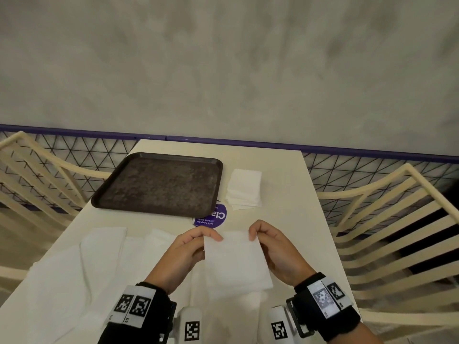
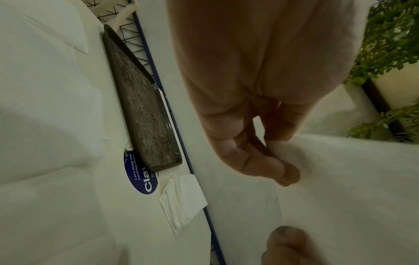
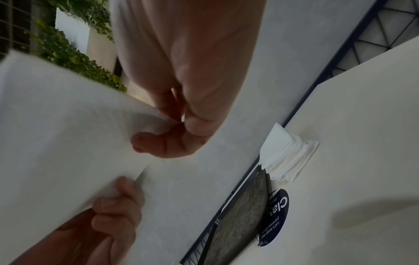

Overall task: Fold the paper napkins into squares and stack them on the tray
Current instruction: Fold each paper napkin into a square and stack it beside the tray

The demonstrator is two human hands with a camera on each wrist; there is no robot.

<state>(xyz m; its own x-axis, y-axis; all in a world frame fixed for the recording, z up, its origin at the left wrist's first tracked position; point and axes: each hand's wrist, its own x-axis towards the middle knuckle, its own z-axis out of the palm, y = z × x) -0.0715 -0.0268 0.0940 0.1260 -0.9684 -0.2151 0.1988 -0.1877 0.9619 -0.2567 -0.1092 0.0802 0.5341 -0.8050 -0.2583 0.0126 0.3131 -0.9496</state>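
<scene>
Napkin held up by its two far corners above the near end of the desk.

The pale desk (image 1: 285,194) runs away from the person to a railing, chairs on either side. On its far left lies the dark tray (image 1: 159,184), bare, with a stack of folded napkins (image 1: 244,189) just beside its right edge and a round purple sticker (image 1: 213,218) tucked under its near corner. Unfolded napkins (image 1: 104,247) lie spread at the near left. The held napkin (image 1: 236,261) hangs between the hands, long axis toward the person. The left hand (image 1: 188,249) pinches its far left corner, the right hand (image 1: 275,247) its far right.
</scene>
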